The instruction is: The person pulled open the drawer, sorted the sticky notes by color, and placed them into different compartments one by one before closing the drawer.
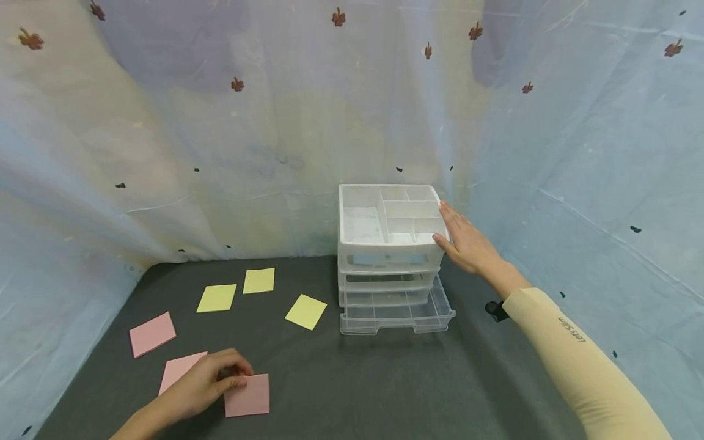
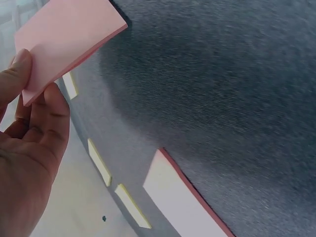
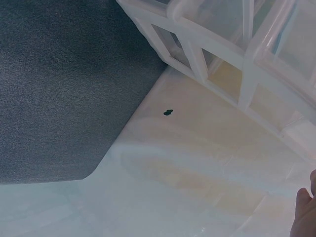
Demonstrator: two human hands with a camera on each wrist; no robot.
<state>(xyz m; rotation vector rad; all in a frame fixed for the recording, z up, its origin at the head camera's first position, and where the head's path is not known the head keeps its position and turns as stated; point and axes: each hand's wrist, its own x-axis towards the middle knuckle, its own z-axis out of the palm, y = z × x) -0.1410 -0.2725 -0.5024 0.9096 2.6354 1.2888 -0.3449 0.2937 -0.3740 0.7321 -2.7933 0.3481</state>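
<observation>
"What's the biggest thing here?"

"A pale cloth wall (image 1: 308, 140). In front of it is a dark table (image 1: 352, 385)."

"What's on the table?"

"A white drawer box (image 1: 387, 249). Its clear bottom drawer (image 1: 396, 320) sticks out the front."

"And the hands?"

"The right hand (image 1: 467, 244) is by the box's right top edge, with its fingers straight. The left hand (image 1: 203, 379) pinches a pink square (image 1: 247, 396) between thumb and fingers, near the table's front."

"Any more squares?"

"Two other pink squares (image 1: 153, 334) lie farther left. Three yellow squares (image 1: 305, 311) lie farther back, toward the box."

"Anything tiny?"

"Little brown leaves (image 1: 338, 17) on the cloth."
</observation>
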